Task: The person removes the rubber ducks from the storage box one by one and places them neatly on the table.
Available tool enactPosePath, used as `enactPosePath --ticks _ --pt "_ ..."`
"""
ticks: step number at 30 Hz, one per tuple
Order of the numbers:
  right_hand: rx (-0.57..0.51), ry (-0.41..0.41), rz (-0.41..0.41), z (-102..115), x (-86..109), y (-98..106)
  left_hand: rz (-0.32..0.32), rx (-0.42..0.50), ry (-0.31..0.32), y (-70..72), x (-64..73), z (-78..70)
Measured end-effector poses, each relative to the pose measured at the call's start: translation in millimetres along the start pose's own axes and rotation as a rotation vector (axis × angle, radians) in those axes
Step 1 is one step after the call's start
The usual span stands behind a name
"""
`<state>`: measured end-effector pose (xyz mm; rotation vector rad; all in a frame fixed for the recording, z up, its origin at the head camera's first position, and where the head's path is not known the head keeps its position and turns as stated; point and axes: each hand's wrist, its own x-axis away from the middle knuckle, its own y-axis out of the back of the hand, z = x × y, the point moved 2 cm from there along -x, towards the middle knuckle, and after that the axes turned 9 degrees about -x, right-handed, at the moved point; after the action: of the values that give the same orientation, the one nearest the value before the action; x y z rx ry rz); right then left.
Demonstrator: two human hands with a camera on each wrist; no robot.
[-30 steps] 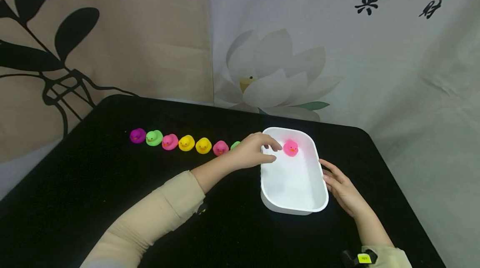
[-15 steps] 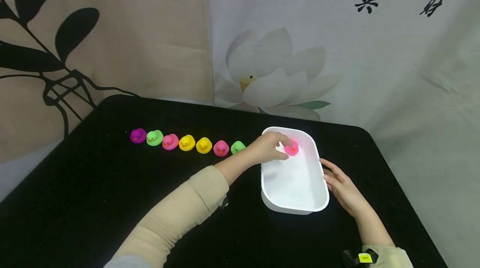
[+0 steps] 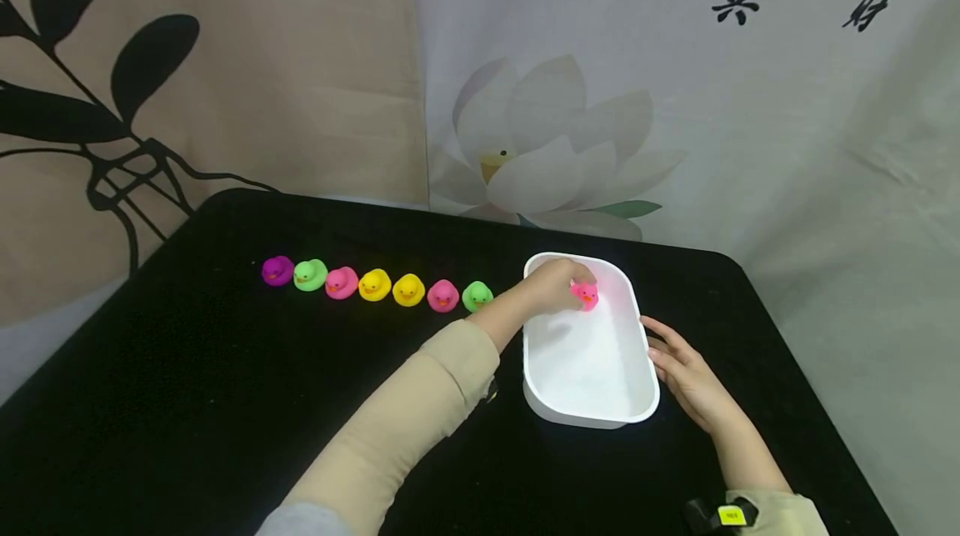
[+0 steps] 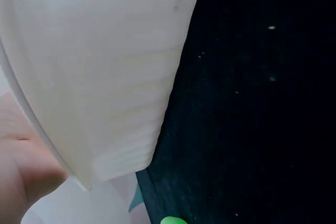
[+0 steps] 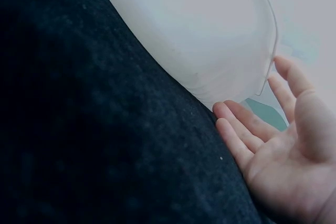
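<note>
Inside the white plastic tub [image 3: 592,373], my left hand [image 3: 557,286] pinches a pink rubber duck [image 3: 587,297] near the back. Fingers and thumb hide part of the duck. From the left wrist view, the tub's outer wall [image 4: 105,77] covers most of that hand [image 4: 26,156], and the duck is out of sight. My right hand [image 3: 688,378] touches the tub's right side with fairly straight fingers. The right wrist view shows these fingertips [image 5: 223,109] against the tub's wall.
Left of the tub, several rubber ducks stand in a row: purple [image 3: 277,271], green [image 3: 311,275], pink [image 3: 342,283], yellow, another pink [image 3: 443,296] and a second green one [image 3: 477,296] by my left forearm. The black table [image 3: 225,403] meets a printed cloth backdrop [image 3: 675,102].
My left hand has moved right and farther into the tub, and its fingers have closed on the pink duck. The right hand has stayed at the tub's side.
</note>
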<state>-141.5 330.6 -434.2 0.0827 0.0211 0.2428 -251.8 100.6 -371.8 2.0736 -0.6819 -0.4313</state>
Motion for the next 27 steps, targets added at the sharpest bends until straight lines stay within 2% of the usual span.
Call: enactPosePath --ticks 6,14,18,21,27 --pt "0.000 -0.007 -0.007 0.3 -0.3 -0.4 0.023 -0.016 0.028 -3.0 -9.0 1.4" --pt "0.001 -0.010 -0.006 0.3 0.3 0.3 0.023 0.061 0.136 -6.5 -17.6 4.7" --pt "0.000 -0.005 -0.002 0.7 0.5 0.6 0.021 0.097 0.167 -9.6 -19.7 4.6" --pt "-0.003 0.000 0.000 0.8 0.1 0.5 0.017 0.114 0.157 -12.2 -20.8 4.2" --pt "-0.001 0.005 0.005 -0.2 -1.2 0.7 0.006 0.081 0.101 -18.6 -23.8 4.1"
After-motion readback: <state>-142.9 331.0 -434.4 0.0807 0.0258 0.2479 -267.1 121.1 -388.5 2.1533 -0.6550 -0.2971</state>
